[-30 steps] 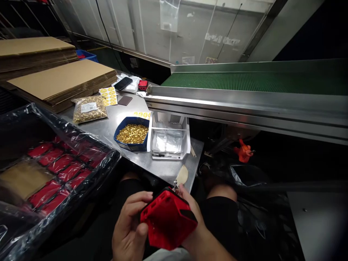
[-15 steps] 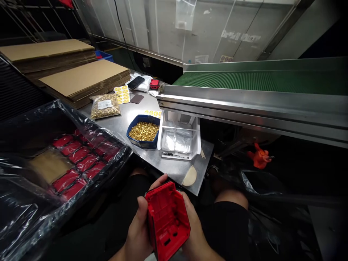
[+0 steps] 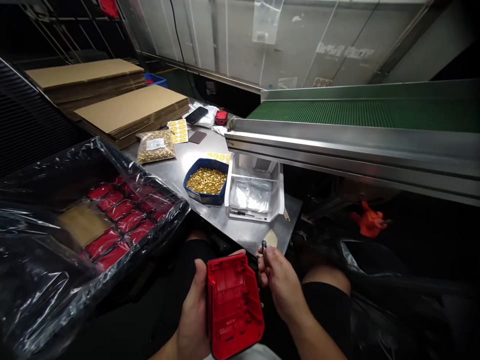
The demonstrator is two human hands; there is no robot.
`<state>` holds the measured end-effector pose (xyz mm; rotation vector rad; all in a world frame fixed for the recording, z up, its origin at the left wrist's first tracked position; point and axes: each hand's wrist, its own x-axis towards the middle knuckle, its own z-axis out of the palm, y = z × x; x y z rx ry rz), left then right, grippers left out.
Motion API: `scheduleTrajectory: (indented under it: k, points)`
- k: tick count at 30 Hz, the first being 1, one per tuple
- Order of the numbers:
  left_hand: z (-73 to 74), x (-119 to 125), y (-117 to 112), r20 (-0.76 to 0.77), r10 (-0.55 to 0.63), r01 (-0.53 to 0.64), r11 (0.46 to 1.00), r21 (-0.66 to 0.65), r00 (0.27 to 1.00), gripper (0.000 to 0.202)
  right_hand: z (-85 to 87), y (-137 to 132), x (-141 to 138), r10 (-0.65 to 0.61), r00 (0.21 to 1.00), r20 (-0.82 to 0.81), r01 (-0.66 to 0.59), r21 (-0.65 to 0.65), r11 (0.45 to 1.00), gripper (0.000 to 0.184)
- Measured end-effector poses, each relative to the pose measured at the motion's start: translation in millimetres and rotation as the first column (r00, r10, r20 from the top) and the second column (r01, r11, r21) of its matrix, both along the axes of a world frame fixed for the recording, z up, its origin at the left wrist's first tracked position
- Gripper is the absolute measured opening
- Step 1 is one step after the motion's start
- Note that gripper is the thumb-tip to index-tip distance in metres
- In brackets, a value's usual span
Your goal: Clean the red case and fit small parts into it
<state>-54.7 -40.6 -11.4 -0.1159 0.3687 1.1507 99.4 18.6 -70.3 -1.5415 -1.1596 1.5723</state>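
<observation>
My left hand (image 3: 193,305) is closed around the left side of a red plastic housing (image 3: 235,310), its open hollow side facing up toward me. Moulded ribs and small slots show inside the shell. Just right of the housing, my right hand (image 3: 283,280) is raised with its fingers closed on a small dark object with a shiny tip (image 3: 264,244). Most of that object is hidden by the fingers. Behind it on the metal table, a pale rounded piece (image 3: 272,238) is partly covered by the right hand.
A blue bin (image 3: 206,197) of brass-coloured small parts stands beside a white tray (image 3: 280,197) holding clear bags. At left, a plastic-lined box (image 3: 183,207) contains several red housings (image 3: 137,220). Cardboard stacks (image 3: 131,107) lie behind; a green conveyor (image 3: 318,112) runs right.
My right hand has let go of the housing, moved up to its right and now holds the small dark object. My left hand keeps the housing. The view has shifted slightly left.
</observation>
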Motion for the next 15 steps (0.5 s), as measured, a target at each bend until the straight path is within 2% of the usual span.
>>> scheduleTrajectory:
  k: [2, 3, 6, 8, 11, 15]
  points:
    - [-6.5, -1.7, -1.8, -0.006, -0.009, 0.009, 0.999, -0.044, 1.0, 0.06, -17.9, 9.3, -0.2, 0.048, 0.968, 0.248, -0.088, 0.151, 0.985, 0.041]
    - [-9.5, -2.4, -3.1, -0.01, -0.015, 0.014, 0.998, -0.061, 1.0, 0.058, -26.0, 14.8, -1.5, 0.048, 0.947, 0.318, -0.118, 0.203, 0.972, 0.034]
    - [-15.0, -5.2, -7.5, -0.072, 0.004, -0.009, 0.997, -0.072, 0.997, 0.054, -42.5, 33.2, -9.8, 0.051, 0.885, 0.463, -0.23, 0.339, 0.912, 0.015]
    - [-16.3, -8.8, -10.2, -0.144, 0.035, -0.046, 0.996, -0.07, 0.989, 0.053, -47.9, 44.5, -17.7, 0.045, 0.845, 0.533, -0.298, 0.399, 0.867, 0.008]
    - [-22.2, -18.9, -13.8, -0.202, 0.009, -0.028, 0.995, -0.091, 0.979, 0.049, -52.4, 55.6, -27.7, 0.011, 0.81, 0.587, -0.338, 0.452, 0.825, 0.013]
    - [-41.8, -30.7, -20.8, -0.255, -0.128, 0.091, 0.984, -0.155, 0.958, 0.047, -53.5, 54.6, -27.1, -0.055, 0.804, 0.593, -0.327, 0.517, 0.791, 0.025]
